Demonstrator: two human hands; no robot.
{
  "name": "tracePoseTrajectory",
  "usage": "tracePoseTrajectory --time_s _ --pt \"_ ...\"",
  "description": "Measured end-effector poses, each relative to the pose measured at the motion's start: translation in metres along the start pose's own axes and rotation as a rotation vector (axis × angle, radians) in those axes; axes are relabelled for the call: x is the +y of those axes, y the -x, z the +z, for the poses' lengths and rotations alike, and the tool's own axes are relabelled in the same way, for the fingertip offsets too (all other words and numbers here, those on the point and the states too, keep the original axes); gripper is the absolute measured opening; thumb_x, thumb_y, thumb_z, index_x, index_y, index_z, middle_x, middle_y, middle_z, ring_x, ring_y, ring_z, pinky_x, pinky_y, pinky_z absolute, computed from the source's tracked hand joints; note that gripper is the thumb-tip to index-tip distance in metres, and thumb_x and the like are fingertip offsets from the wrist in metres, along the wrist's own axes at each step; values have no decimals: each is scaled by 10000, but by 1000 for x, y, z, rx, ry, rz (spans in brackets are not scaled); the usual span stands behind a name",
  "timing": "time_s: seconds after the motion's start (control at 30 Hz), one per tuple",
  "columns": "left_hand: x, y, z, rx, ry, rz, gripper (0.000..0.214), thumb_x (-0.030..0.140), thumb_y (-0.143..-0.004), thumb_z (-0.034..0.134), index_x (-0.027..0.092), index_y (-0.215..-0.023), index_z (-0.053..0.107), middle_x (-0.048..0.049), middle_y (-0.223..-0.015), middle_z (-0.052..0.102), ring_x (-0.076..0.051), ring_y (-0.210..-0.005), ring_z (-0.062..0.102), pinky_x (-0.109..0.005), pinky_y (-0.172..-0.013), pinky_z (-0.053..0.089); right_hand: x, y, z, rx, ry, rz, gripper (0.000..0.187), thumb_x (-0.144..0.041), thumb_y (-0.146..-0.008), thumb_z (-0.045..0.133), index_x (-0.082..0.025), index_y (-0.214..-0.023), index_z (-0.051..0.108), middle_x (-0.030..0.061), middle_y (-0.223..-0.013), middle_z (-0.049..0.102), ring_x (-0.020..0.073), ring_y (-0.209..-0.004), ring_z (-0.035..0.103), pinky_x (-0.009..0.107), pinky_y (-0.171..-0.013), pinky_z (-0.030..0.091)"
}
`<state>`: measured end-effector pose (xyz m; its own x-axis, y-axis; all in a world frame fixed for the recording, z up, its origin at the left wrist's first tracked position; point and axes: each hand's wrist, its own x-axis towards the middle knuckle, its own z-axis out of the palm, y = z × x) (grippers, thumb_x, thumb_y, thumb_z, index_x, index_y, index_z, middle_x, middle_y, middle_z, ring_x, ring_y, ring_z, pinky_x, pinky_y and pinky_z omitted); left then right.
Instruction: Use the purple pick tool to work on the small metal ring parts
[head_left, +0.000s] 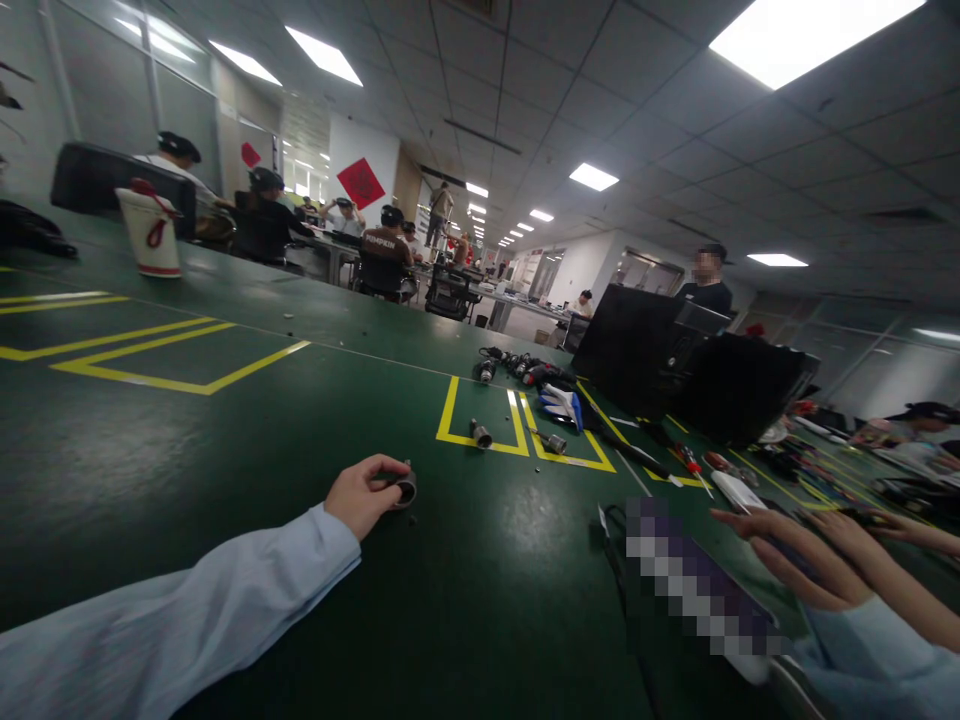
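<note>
My left hand point(365, 497) pinches a short hollow metal cylinder point(406, 490) between thumb and fingers, its round opening facing me, low at the green table point(480, 600). A tiny dark piece point(413, 520) lies just below it. On the right, my right hand point(802, 550) has its fingers stretched out beside a long pixel-blurred object point(690, 570) with a dark cable. I see nothing plainly held in it. Two metal fittings, one stubby point(481, 434) and one with a thin shaft point(553, 441), lie within yellow tape outlines beyond my left hand.
Another person's hand point(847, 545) reaches in beside my right hand. Farther back lie a white-and-blue glove point(561, 404), a tangle of black cables point(517, 362), a red screwdriver point(690, 460) and black monitors point(626, 345). A paper cup point(150, 235) stands at the far left.
</note>
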<state>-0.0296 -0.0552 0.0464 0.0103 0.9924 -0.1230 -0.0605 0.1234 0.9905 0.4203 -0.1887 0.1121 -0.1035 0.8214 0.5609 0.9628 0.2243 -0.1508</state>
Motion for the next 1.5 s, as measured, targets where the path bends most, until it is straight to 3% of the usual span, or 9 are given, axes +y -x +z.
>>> tracePoseTrajectory --time_s 0.1,0.23,0.43,0.57,0.77,0.93,1.07,1.27,1.5 --pt "-2 -2 -1 -6 0 -5 212 23 -535 617 111 -721 567 -22 -688 664 -178 -626 649 -310 -638 546 -9 -9 3 -163 31 -149 173 -353 -769 464 -248 -837 584 63 -972 662 276 -921 585 400 -792 478" --pt "-5 -4 -1 -18 26 17 220 21 -522 622 113 -713 563 -19 -659 663 -181 -629 649 -308 -626 547 -33 -13 18 -156 -14 -256 165 -299 -764 459 -249 -880 566 56 -981 654 274 -967 549 429 -798 446" --pt "-9 -5 0 26 77 33 203 5 -509 611 117 -668 552 -35 -698 660 -171 -606 639 -291 -569 546 -122 -31 65 -29 -393 -312 189 -280 -783 430 -238 -919 554 45 -908 646 220 -912 541 412 -885 338" --pt "-15 -6 -1 39 110 103 203 20 -499 631 110 -670 571 -53 -744 652 -173 -603 629 -322 -571 549 -184 -61 105 32 -724 -274 261 -346 -806 399 -199 -829 613 53 -703 630 187 -694 574 314 -618 437" --pt "-23 -10 -5 33 163 171 196 44 -514 628 107 -696 591 -44 -733 648 -152 -588 614 -307 -566 546 -244 -86 182 -73 -1149 57 380 -445 -781 442 -143 -631 617 37 -471 594 137 -443 539 256 -458 429" --pt "-25 -14 -10 26 197 184 253 23 -515 614 111 -752 626 -28 -699 649 -159 -658 622 -309 -639 543 -252 -71 218 -29 -1239 28 240 -400 -749 501 -167 -775 549 12 -525 602 130 -479 542 244 -474 410" --pt "-24 -16 -11 44 209 131 307 -17 -480 596 109 -758 633 -25 -691 655 -164 -656 625 -316 -654 536 -250 -61 217 -58 -1244 -43 114 -311 -766 476 -198 -752 468 14 -589 613 135 -531 552 244 -490 402" --pt "-23 -15 -9 43 148 152 326 19 -468 623 124 -775 646 -31 -727 669 -169 -661 628 -309 -668 518 -252 -59 225 -103 -1008 -129 24 -212 -695 484 -206 -714 471 9 -614 590 141 -550 539 249 -518 406" --pt "-24 -16 -8 38 101 184 353 57 -451 650 120 -799 645 -52 -799 672 -177 -683 628 -320 -693 510 -247 -65 236 -129 -961 -56 50 -218 -662 531 -208 -697 496 -12 -621 575 121 -521 510 223 -491 391"
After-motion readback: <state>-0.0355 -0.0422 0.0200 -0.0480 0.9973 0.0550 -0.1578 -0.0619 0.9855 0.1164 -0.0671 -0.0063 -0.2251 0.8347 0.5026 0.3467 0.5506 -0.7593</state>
